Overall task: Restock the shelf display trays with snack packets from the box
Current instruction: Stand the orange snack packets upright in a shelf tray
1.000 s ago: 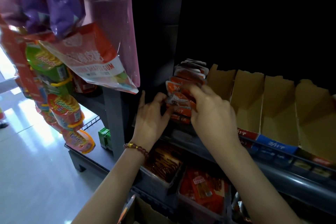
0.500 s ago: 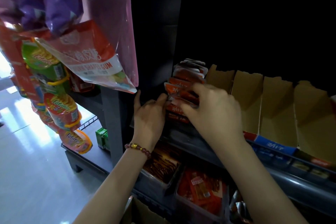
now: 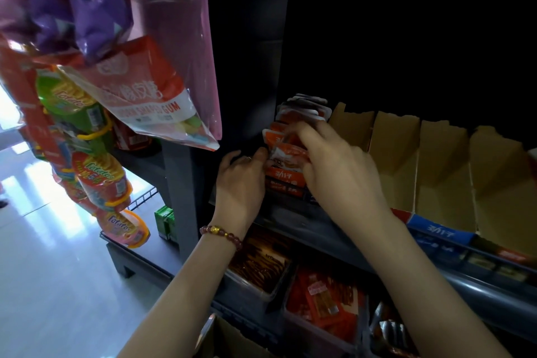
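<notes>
**Desk:** Where are the packets relative to your hands?

**Operator:** The snack packets [image 3: 302, 113] sit between my hands, in the leftmost display tray [image 3: 286, 183] on the dark shelf [image 3: 305, 221]. My right hand [image 3: 343, 177] is on their right side, with its fingers curled over the top edges of the nearest ones, gripping them. My left hand [image 3: 238, 180] is just left of the stack, thumb touching the front packet's left edge. I cannot tell whether it actually grips.

**Desk:** Which way do they point?

**Operator:** They stand on edge with their tops up and printed faces towards me. The row's long axis runs from near to far. Brown cardboard trays [image 3: 441, 171] stand side by side to the right. A corner of the box [image 3: 226, 340] shows nearest me, under my left forearm.
</notes>
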A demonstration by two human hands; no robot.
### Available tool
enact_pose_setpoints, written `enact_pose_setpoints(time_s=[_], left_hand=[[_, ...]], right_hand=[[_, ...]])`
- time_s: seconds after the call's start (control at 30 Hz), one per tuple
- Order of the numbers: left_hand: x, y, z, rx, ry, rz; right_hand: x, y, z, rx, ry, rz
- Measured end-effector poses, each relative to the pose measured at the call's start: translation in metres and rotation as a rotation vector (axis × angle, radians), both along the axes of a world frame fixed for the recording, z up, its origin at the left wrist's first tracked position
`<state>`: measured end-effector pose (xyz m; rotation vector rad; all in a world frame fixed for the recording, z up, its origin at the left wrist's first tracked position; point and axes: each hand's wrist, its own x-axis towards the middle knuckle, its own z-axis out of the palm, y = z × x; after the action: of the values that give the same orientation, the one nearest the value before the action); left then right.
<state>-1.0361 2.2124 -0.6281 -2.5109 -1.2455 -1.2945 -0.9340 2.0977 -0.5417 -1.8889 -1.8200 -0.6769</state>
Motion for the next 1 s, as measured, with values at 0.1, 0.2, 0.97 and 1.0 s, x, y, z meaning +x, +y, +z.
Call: enact_pose_setpoints(time_s=[0.1,0.2,0.97,1.0], left_hand=[[0.0,-0.005,0.003,-0.023,0.034,0.005],[-0.001,-0.009,0.005,-0.009,-0.009,-0.011],[-0.009,0.0,0.006,-0.03,-0.021,-0.076],[-0.008,0.0,0.006,-0.013,-0.029,-0.084]], right_hand=[[0.001,0.0,-0.006,0.01,-0.003,0.042],[-0.002,-0.002,-0.005,-0.018,0.02,0.032],[-0.019,-0.011,0.005,-0.145,0.044,-0.115],[-0.019,-0.009,0.007,-0.147,0.036,-0.114]])
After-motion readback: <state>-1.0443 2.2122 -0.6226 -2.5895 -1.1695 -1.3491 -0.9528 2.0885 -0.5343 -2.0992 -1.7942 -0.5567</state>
